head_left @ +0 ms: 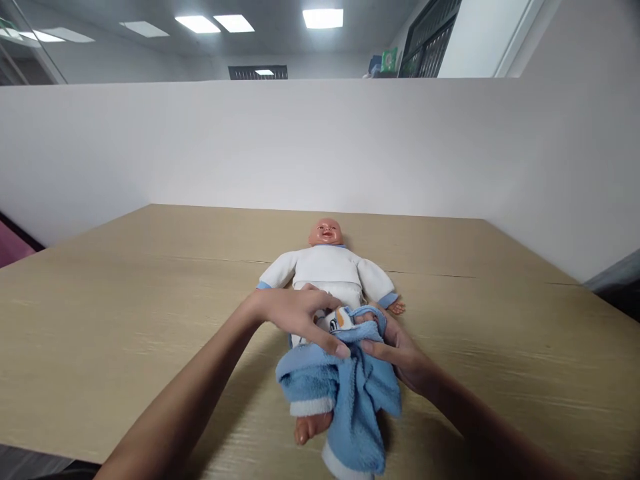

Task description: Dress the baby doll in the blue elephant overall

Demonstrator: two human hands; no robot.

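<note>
A baby doll [327, 263] in a white top with blue cuffs lies on its back, head away from me. Fluffy blue trousers [360, 400] with white hems are partly on it; one bare foot [313, 427] sticks out of the left trouser leg, while the right leg lies loose and twisted. My left hand [300, 313] reaches over the doll's lap, its thumb pressed on the blue cloth near the waistband. My right hand [400, 347] grips the waistband, fingers inside the opening and thumb outside. A white patch with an orange print [343, 319] shows between my hands. The doll's other foot is hidden.
The doll lies on a wide wood-coloured table [150, 293] with a seam across its far part. A white partition [320, 147] rises behind the table. Something pink [15, 243] stands past the left edge, and a dark object [617, 290] past the right.
</note>
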